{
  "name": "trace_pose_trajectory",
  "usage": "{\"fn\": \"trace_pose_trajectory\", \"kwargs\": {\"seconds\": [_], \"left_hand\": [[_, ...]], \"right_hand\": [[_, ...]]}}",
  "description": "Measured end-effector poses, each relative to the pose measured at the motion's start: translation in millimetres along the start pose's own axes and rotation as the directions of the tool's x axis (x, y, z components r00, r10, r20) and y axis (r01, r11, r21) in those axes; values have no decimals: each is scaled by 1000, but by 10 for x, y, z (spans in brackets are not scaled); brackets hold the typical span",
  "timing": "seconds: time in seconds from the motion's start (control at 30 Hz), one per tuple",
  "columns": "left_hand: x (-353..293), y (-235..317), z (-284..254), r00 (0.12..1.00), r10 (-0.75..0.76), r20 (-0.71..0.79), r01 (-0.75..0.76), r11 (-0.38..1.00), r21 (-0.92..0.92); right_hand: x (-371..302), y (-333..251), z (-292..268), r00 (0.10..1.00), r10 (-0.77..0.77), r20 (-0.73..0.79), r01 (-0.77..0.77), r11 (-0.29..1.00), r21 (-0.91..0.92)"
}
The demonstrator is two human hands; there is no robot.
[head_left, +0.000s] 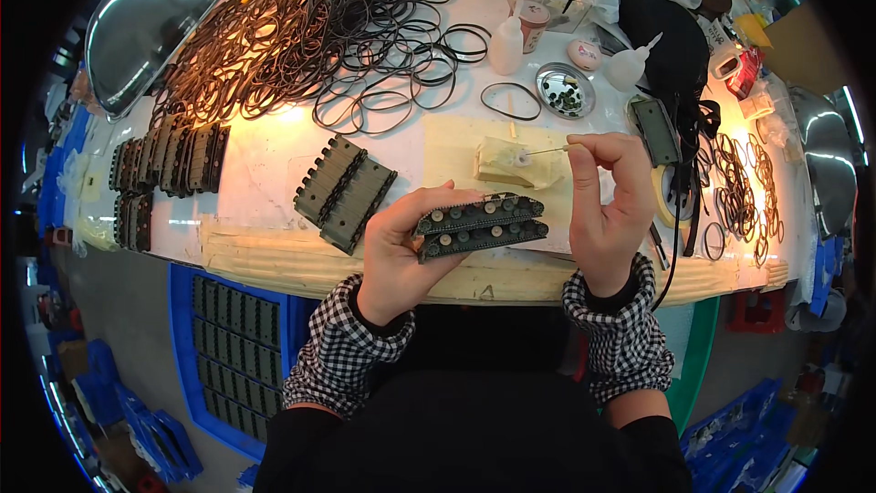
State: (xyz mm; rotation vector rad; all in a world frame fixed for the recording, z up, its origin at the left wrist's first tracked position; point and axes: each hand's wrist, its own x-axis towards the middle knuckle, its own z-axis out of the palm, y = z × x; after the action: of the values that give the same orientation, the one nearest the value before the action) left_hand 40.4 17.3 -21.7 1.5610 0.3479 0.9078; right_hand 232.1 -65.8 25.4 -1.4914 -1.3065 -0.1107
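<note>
In my left hand (397, 242) are two dark green toy-tank track pieces (482, 224), stacked, with small round wheels along their sides facing right. My right hand (616, 192) pinches a thin needle-like rod (549, 150) between thumb and forefinger. Its far end meets a pale, tape-wrapped block (500, 164) with a whitish patch on top; whether it touches the patch I cannot tell. Left of my left hand lies a group of similar green pieces (345, 192) on the table. A round metal dish (566, 89) beyond the block holds small dark and green parts.
Black rubber loops (301, 46) heap across the back left. White squeeze bottles (506, 46) stand behind the block. More green pieces (173, 160) line the left side, and a blue crate (233, 347) of them sits below the table edge. A black cable (680, 228) hangs at right.
</note>
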Motion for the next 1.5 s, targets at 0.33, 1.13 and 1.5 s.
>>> {"fn": "trace_pose_trajectory", "kwargs": {"seconds": [0.33,1.13,1.5], "left_hand": [[-18,-27,-22,999,-19,-26,19,1000,1],[-18,-41,-11,999,0,-38,0,1000,6],[-32,-78,-5,996,-1,-85,-1,1000,-16]], "right_hand": [[24,-106,-40,995,-72,-64,70,997,-39],[-44,-74,18,978,196,-73,-165,938,304],[-22,-98,-42,999,4,-52,-1,998,59]]}}
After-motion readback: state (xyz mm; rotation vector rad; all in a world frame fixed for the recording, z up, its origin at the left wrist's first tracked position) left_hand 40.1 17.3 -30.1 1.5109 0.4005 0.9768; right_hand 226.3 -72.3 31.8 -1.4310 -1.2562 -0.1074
